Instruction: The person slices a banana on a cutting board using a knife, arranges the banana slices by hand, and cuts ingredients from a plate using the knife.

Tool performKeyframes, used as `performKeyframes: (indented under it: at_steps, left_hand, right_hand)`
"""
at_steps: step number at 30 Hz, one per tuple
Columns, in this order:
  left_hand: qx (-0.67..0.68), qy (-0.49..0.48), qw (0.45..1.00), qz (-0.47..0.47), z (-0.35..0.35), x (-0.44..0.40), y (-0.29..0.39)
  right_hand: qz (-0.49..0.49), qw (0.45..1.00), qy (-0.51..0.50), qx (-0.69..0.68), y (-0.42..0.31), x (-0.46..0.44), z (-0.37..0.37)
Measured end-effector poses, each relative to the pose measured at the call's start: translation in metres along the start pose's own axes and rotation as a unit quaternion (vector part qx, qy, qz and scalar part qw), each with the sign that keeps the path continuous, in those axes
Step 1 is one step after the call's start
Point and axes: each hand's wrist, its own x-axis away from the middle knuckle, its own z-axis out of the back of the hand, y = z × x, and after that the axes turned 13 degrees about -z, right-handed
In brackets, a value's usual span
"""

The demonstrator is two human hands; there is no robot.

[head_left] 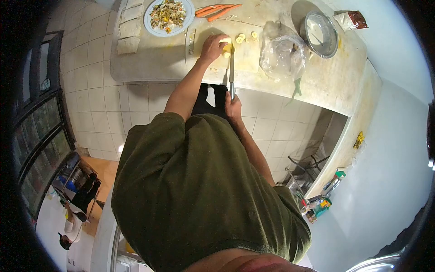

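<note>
My left hand [214, 47] reaches over the counter, its fingers curled on a pale yellow piece of food [226, 51] whose kind I cannot make out. Against that piece lies the blade of a long knife [232, 68]. The knife's handle is in my right hand [233, 106], which is closed around it at the counter's front edge. Several small pale yellow slices [240, 40] lie just past the blade. Orange carrots [222, 11] rest further back. A plate [147, 28] piled with chopped mixed food is to the left.
On the counter [167, 63], a clear plastic bag [283, 56] and a metal bowl [333, 45] with white contents stand right. Flat pale pieces [130, 27] line the left edge. A green strip [297, 88] hangs over the front edge. Another person [72, 226] is far left.
</note>
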Motion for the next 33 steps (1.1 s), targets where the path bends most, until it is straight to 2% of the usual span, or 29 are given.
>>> performKeyframes:
  at_steps: [1, 4, 9, 13, 15, 19, 24, 26, 30, 33]
  left_hand:
    - [0.001, 0.006, 1.000, 0.000, -0.001, 0.001, -0.001]
    - [0.006, 0.016, 1.000, 0.003, -0.001, 0.002, 0.002]
    - [0.003, 0.026, 1.000, -0.017, -0.003, -0.001, -0.004]
    - [0.040, 0.009, 0.999, 0.030, -0.001, 0.000, -0.003]
    - [0.025, -0.015, 0.998, 0.048, 0.002, -0.002, -0.001]
    - [0.009, -0.001, 1.000, 0.024, 0.000, 0.001, -0.001]
    - [0.045, -0.018, 0.997, 0.065, 0.007, -0.002, 0.008]
    - [0.026, -0.009, 0.999, 0.046, 0.002, 0.000, 0.002]
    - [0.017, 0.053, 0.998, 0.003, -0.009, 0.007, -0.004]
    - [0.040, 0.029, 0.999, 0.017, -0.004, 0.009, -0.004]
  right_hand:
    - [-0.013, 1.000, -0.005, -0.010, -0.001, 0.003, 0.000]
    - [0.026, 0.999, 0.029, -0.023, -0.015, -0.004, 0.001]
    - [0.055, 0.998, 0.007, 0.007, -0.037, -0.015, 0.014]
    - [0.085, 0.996, 0.012, 0.015, -0.040, -0.023, 0.009]
    - [0.065, 0.997, 0.012, 0.046, -0.039, -0.028, 0.005]
    - [0.051, 0.992, 0.038, 0.108, -0.032, -0.043, -0.007]
    - [0.071, 0.995, 0.037, 0.065, -0.008, -0.036, -0.005]
    - [0.053, 0.997, 0.023, 0.045, 0.010, -0.025, -0.002]
    - [0.008, 0.999, 0.001, 0.034, -0.007, 0.003, 0.008]
    - [0.045, 0.999, 0.026, 0.008, -0.014, -0.007, 0.004]
